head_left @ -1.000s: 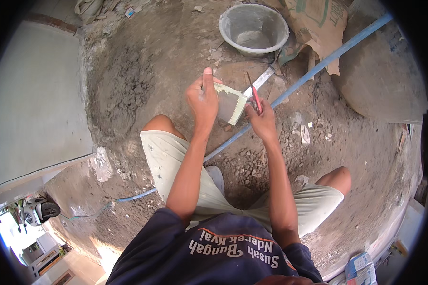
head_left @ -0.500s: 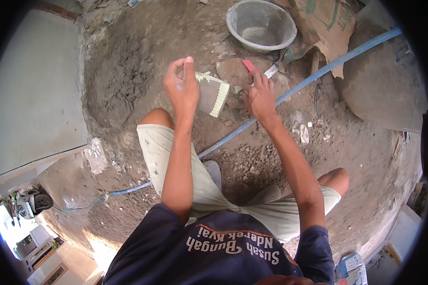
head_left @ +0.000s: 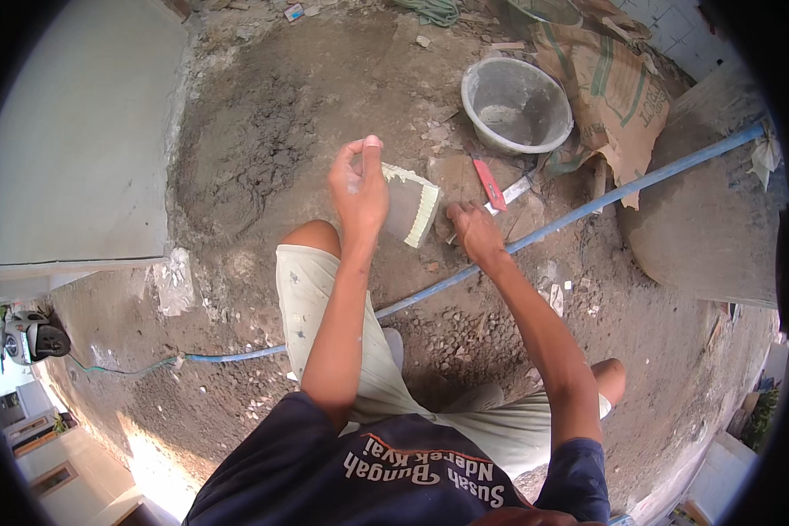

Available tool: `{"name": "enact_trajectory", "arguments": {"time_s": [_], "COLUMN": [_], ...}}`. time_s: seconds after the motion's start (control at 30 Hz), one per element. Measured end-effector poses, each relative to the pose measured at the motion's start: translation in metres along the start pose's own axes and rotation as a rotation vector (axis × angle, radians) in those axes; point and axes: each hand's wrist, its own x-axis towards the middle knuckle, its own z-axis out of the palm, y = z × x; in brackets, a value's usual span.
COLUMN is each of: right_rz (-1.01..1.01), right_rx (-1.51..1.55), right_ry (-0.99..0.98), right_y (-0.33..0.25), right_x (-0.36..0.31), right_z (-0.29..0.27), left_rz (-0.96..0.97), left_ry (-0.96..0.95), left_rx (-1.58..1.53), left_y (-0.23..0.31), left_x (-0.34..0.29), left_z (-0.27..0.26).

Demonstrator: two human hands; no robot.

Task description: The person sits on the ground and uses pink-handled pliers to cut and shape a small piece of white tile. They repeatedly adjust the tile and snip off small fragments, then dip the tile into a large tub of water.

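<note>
My left hand point(head_left: 359, 188) is raised, fingers closed on one side of a flat, squarish grey piece, like a tile point(head_left: 403, 203). Pale yellow, ridged edging point(head_left: 423, 216) runs along its top and right sides. To the right and low over the ground, my right hand point(head_left: 475, 230) has its fingers curled together. A small light bit shows by its fingertips, too little to name. Just beyond that hand lies a red-handled tool point(head_left: 489, 184), its silver metal strip point(head_left: 513, 193) set at an angle to the handle, like a try square.
A grey bucket point(head_left: 517, 145) stands at the far right, beside a torn brown paper sack point(head_left: 607, 83). Across the dirt ground, under my right forearm, runs a blue pipe point(head_left: 552, 215). A pale wall or slab point(head_left: 70, 140) borders the left; a large grey rounded container point(head_left: 701, 210) stands right.
The view has shifted, so everything sits lower and further right. Against the ground, my right hand has moved left, covering a pale fragment seen earlier. My left hand still holds the tile.
</note>
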Motion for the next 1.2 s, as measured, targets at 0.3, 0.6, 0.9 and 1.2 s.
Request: {"name": "enact_trajectory", "arguments": {"time_s": [0.3,0.6,0.9,1.2], "right_rz": [-0.183,-0.222,-0.122,-0.288], "right_rx": [-0.001,-0.118,0.092,0.933], "right_ry": [-0.236,-0.334,-0.352,0.456], "right_y": [-0.012,0.006,-0.127,-0.176], "right_x": [-0.023,-0.019,0.165,0.081], "right_z": [-0.024,-0.018,-0.175,-0.199], "left_rz": [-0.128,0.25,-0.115,-0.664], "left_ry": [0.02,0.134,0.144,-0.041], "left_rx": [-0.318,-0.368,-0.276,-1.183], "left_y": [-0.006,0.02,0.016,0.009], "left_x": [0.015,0.006,0.016,0.017], "left_z": [-0.029,-0.051,-0.057,-0.047]}}
